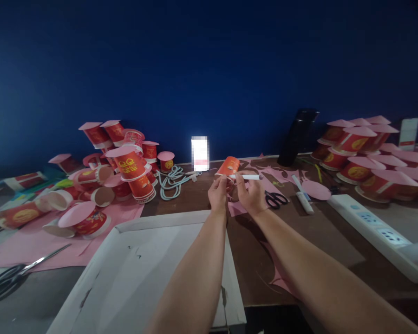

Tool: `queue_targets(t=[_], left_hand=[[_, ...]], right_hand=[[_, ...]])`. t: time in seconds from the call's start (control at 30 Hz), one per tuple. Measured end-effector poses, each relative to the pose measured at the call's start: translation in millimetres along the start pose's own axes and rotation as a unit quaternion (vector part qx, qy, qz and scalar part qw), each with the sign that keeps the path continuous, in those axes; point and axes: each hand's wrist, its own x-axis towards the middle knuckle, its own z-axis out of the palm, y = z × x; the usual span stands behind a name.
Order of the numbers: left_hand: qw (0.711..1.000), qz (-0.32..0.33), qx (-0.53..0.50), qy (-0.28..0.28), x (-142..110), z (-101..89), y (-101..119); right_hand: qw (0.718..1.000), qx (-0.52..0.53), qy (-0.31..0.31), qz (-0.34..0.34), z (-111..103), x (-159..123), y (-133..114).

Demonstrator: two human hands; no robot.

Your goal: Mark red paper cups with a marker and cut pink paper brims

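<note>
A red paper cup lies tilted just beyond my hands, its rim facing me. My left hand is closed, pinching the cup near its rim. My right hand grips a white marker pen, its front end pointing left to the cup's rim; the exact contact is hidden by the fingers. Beside my right hand lie black-handled scissors, partly on pink paper scraps.
Red cups with pink paper discs pile up at left, more at right. Nearby are a white box lid, large scissors, a coiled cable, a lit phone, a black bottle, a glue stick and a power strip.
</note>
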Motion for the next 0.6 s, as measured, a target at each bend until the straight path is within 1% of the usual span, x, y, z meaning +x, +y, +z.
queue_targets(t=[0.1, 0.23, 0.4, 0.6], left_hand=[[1.0, -0.008, -0.015, 0.016, 1.2, -0.6, -0.1], [1.0, -0.007, -0.027, 0.014, 0.8, -0.4, 1.1], [0.999, -0.014, -0.022, 0.025, -1.1, 1.4, 3.9], [1.0, -0.009, -0.023, 0.009, 0.0, 0.7, 1.3]], right_hand=[[1.0, 0.0, 0.001, 0.003, -0.1, -0.5, -1.2], [1.0, 0.001, 0.0, 0.003, 0.7, -1.4, -1.6], [1.0, -0.01, 0.003, -0.01, 0.7, -1.3, -1.3], [1.0, -0.006, 0.002, -0.022, -0.7, 0.7, -1.1]])
